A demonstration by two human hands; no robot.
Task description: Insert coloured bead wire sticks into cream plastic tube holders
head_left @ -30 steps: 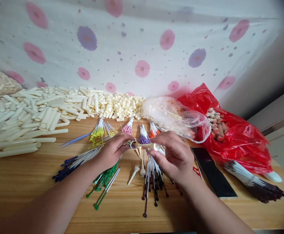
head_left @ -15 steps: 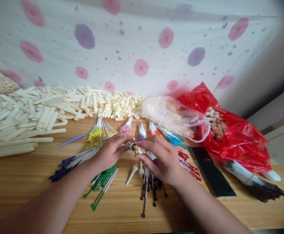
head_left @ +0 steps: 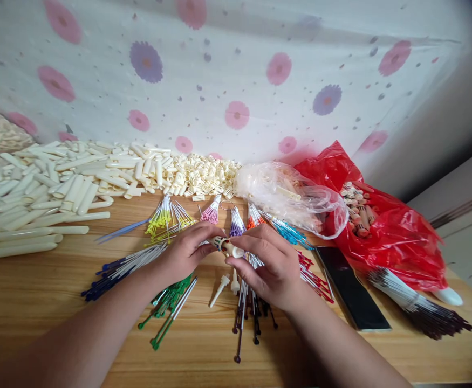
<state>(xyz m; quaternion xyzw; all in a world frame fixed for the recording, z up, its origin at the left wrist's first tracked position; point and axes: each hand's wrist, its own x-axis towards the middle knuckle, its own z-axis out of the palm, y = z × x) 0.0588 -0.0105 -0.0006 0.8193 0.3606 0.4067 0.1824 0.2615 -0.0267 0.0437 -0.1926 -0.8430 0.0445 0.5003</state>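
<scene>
Between my two hands, above the middle of the table, is a cream slotted multicolour-pen part with small coloured bits showing in it. My left hand pinches its left end between thumb and fingers. At its white right end, the thumb and fingertips of my right hand close on it; what else they hold is hidden. Below my hands lie two small cream stepped plastic pieces. Green pen refills and dark brown refills fan out close by, with purple refills just behind.
Dark blue refills, yellow refills and blue tweezers lie left. Cream tubes and slotted collars are heaped behind. To the right are red refills, a black slab, a clear bag and a red bag.
The fingertips of my right hand have shifted slightly on the pen part, and more of its middle shows. My left hand keeps its grip. The view has moved a little.
</scene>
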